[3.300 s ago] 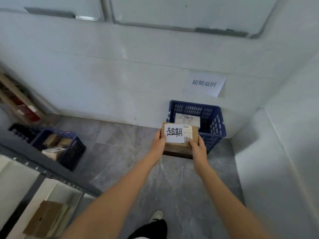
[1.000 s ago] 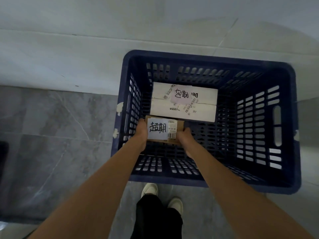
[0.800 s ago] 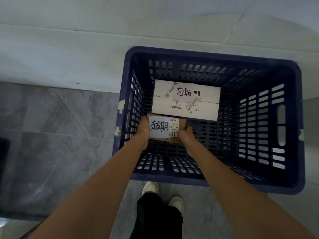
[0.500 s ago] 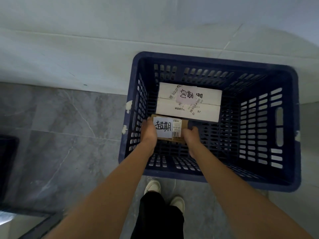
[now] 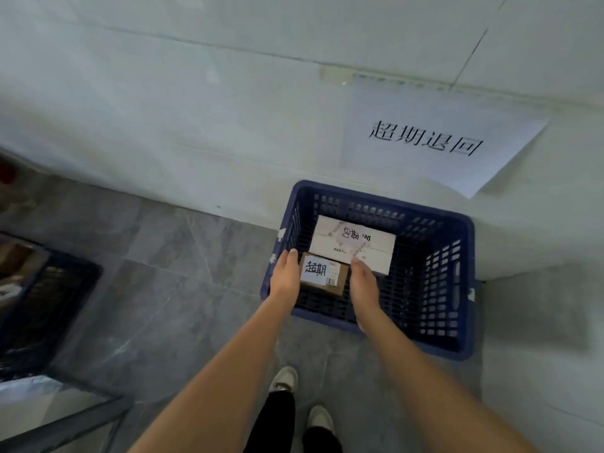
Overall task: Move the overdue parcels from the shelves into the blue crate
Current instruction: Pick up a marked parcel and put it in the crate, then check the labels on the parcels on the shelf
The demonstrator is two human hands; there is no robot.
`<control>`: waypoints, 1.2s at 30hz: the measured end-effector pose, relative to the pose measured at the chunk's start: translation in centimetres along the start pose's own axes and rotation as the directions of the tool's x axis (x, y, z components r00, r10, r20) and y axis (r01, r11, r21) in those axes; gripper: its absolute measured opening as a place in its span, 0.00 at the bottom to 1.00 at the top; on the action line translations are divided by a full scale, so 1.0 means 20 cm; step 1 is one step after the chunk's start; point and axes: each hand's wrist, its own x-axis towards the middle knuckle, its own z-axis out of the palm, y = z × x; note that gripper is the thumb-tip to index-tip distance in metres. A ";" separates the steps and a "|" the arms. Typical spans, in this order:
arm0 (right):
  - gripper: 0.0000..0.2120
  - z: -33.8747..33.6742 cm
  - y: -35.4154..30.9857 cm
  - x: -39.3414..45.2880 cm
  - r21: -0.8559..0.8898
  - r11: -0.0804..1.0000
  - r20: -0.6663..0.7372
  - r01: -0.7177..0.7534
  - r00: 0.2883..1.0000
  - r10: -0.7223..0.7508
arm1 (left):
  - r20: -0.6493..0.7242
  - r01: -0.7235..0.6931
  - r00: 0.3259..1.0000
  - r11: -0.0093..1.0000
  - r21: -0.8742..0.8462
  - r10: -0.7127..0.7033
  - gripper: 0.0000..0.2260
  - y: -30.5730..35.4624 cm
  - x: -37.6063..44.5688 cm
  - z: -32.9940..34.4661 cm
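Grey tiled floor [image 5: 170, 289], blue crate [image 5: 464, 289] against the wall. Inside, a brown parcel [image 5: 340, 282] beside a white one [image 5: 376, 253]; left hand [image 5: 285, 277] and right hand [image 5: 363, 284] flank it, fingers straight, gripping nothing.

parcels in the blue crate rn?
2. Brown box at the near left, between both hands; white box behind it by the far wall. None visibly hidden.

Grey marbled tile floor [image 5: 170, 282] meets a white wall along its far edge. Blue crate [image 5: 464, 289] stands on the floor, against the wall. A second dark crate [image 5: 49, 308] stands on the floor at the left edge. Two pale shoes [image 5: 283, 379] stand on the floor, near the blue crate's near side.
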 end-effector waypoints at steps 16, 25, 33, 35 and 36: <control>0.28 0.29 -0.59 -1.47 -0.455 0.412 0.650 0.789 0.611 -0.452 | -0.308 -0.242 0.833 0.804 0.544 0.459 0.26 0.03 -1.49 -1.30; 0.26 1.05 -0.44 -2.53 -0.212 0.078 0.884 0.974 0.225 -0.411 | -0.743 0.016 0.612 0.934 0.356 0.273 0.25 -0.81 -2.51 -2.26; 0.27 1.45 0.12 -3.44 0.102 0.011 0.974 0.995 -0.097 -0.207 | -0.883 0.202 0.467 0.965 0.168 0.056 0.26 -1.63 -3.23 -2.58; 0.28 1.54 0.24 -3.60 0.134 -0.002 0.980 0.991 -0.133 -0.150 | -0.901 0.206 0.434 0.975 0.084 -0.015 0.27 -1.78 -3.32 -2.64; 0.28 1.59 0.29 -3.67 0.150 -0.010 0.981 0.989 -0.150 -0.123 | -0.907 0.204 0.419 0.978 0.048 -0.043 0.27 -1.85 -3.36 -2.68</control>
